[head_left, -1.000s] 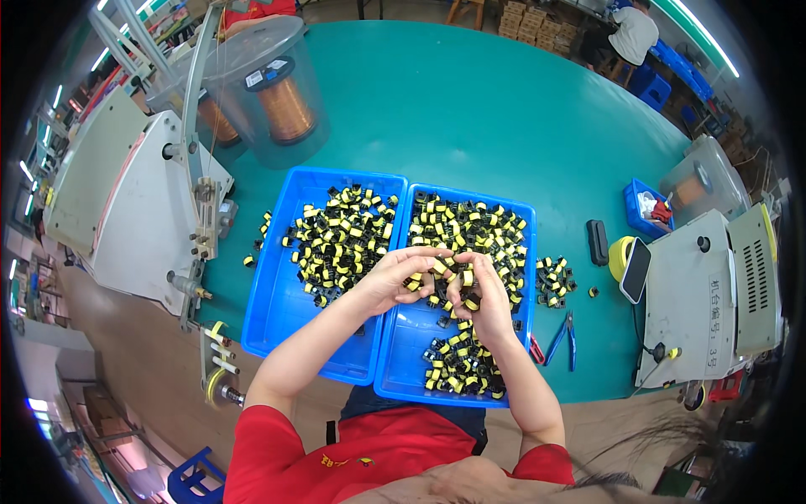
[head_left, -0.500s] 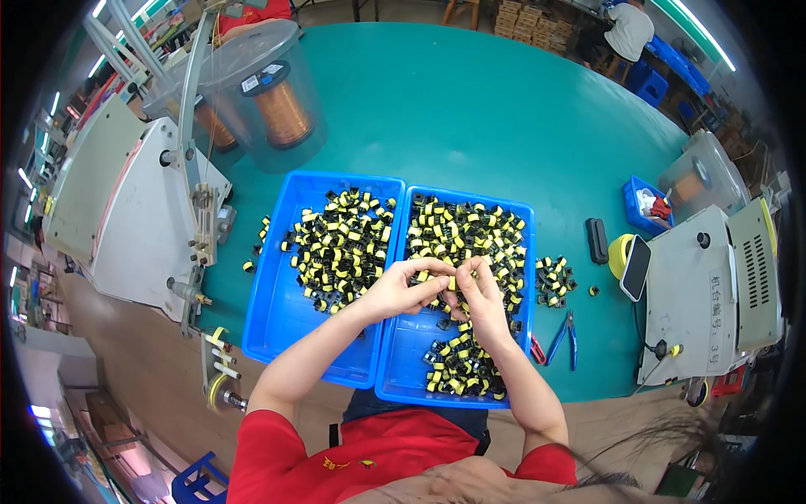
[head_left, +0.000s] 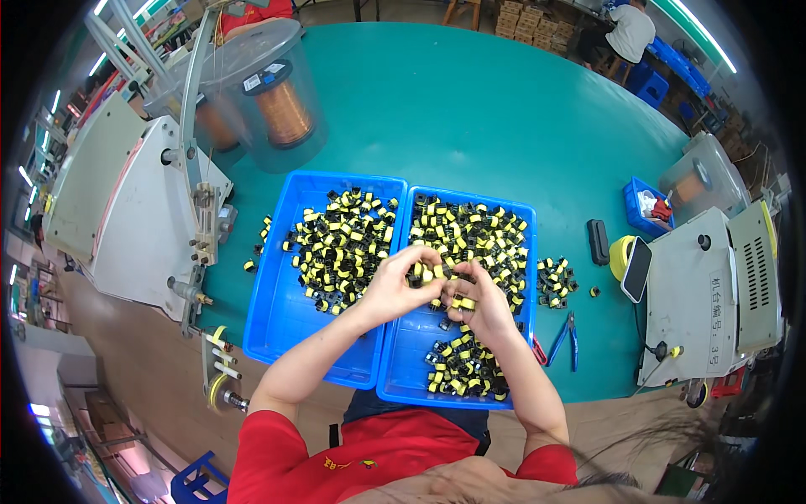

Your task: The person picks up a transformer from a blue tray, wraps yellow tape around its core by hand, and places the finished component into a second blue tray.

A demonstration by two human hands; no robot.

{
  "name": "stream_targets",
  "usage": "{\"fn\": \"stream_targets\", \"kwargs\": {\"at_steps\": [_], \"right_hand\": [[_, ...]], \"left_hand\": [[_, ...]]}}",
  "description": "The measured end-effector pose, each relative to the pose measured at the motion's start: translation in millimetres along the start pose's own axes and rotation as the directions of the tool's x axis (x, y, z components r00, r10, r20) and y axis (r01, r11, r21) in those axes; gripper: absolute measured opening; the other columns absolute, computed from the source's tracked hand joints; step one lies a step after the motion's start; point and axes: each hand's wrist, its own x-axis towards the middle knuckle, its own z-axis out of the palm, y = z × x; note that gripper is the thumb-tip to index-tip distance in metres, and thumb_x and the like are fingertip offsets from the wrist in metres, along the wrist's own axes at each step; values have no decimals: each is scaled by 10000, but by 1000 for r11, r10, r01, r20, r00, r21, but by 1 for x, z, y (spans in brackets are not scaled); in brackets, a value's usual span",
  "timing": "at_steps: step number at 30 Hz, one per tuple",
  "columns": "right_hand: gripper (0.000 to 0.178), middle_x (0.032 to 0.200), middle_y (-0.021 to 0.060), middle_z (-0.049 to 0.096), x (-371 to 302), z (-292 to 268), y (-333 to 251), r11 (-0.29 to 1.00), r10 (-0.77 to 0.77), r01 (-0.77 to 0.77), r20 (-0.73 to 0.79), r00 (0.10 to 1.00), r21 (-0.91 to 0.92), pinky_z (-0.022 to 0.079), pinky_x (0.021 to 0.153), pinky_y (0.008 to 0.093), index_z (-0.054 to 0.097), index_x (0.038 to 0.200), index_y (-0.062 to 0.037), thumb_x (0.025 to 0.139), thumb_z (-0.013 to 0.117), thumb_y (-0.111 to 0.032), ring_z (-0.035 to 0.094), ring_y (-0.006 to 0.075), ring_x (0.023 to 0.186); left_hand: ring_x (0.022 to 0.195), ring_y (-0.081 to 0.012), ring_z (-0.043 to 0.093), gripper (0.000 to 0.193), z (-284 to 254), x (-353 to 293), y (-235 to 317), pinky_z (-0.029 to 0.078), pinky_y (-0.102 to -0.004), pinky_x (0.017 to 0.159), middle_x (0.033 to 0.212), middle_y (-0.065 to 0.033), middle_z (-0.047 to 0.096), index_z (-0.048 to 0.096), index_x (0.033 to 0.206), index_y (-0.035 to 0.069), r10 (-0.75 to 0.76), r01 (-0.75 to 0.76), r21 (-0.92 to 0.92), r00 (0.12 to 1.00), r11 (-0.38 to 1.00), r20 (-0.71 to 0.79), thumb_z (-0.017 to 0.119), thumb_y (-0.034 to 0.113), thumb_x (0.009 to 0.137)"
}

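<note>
Above the right blue tray (head_left: 401, 353), my left hand (head_left: 398, 284) curls its thumb and fingers around a small black bobbin wrapped in yellow tape (head_left: 437, 272). Its fingers partly cover that piece. Close beside it, my right hand (head_left: 489, 307) has its fingers bent around another yellow-taped bobbin (head_left: 461, 302), which lies against the fingers. The hands are slightly apart. Beneath them the right tray holds a large far heap of such bobbins (head_left: 478, 239) and a smaller near heap (head_left: 462, 367). The left blue tray (head_left: 273, 323) carries another heap (head_left: 344, 244).
Loose bobbins (head_left: 556, 282) lie right of the trays, near blue-handled pliers (head_left: 562, 338), a red-handled tool (head_left: 538, 349) and a black case (head_left: 597, 242). White machines flank the green table (head_left: 470, 101), the left one (head_left: 138, 218) beside copper wire spools (head_left: 284, 105). Another person (head_left: 630, 32) sits far off.
My hands have drawn apart from a shared pinch. The left has shifted slightly left and its fingers have rounded; the right has turned, showing a bobbin against its fingers.
</note>
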Motion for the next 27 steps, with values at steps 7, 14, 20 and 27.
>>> {"fn": "stream_targets", "kwargs": {"at_steps": [7, 14, 20, 27], "right_hand": [[200, 1070, 220, 508, 16, -18, 13, 937, 90, -135, 150, 985, 321, 491, 921, 383, 507, 991, 20, 809, 459, 88, 530, 346, 1074], [384, 1230, 259, 458, 7, -9, 3, 965, 143, -188, 236, 961, 183, 461, 949, 387, 420, 1169, 33, 790, 451, 91, 514, 356, 1129], [618, 1297, 231, 423, -1, 5, 6, 988, -136, 149, 233, 963, -36, 441, 959, 373, 307, 1325, -44, 758, 510, 94, 520, 308, 1143], [584, 1188, 155, 484, -2, 2, 6, 967, -167, 204, 223, 960, -151, 466, 913, 353, 331, 1315, -43, 762, 482, 70, 539, 207, 1060]], "left_hand": [[776, -261, 583, 218, -45, 16, -21, 471, -359, 664, 894, -109, 550, 556, 955, 31, 216, 81, 579, 879, 811, -426, 645, 89, 764], [1014, -309, 477, 185, -77, 13, -45, 386, -421, 843, 992, -139, 508, 584, 934, 43, 89, 425, 718, 826, 551, -557, 624, 174, 809], [1121, -282, 460, 256, -50, 18, -19, 401, -375, 900, 1126, -108, 516, 654, 976, 97, 64, -30, 360, 995, 932, -83, 711, 154, 733], [1141, -288, 410, 380, -13, 9, -2, 396, -389, 920, 1119, -81, 500, 664, 1031, 154, 363, -427, 306, 899, 851, 245, 742, 121, 660]]}}
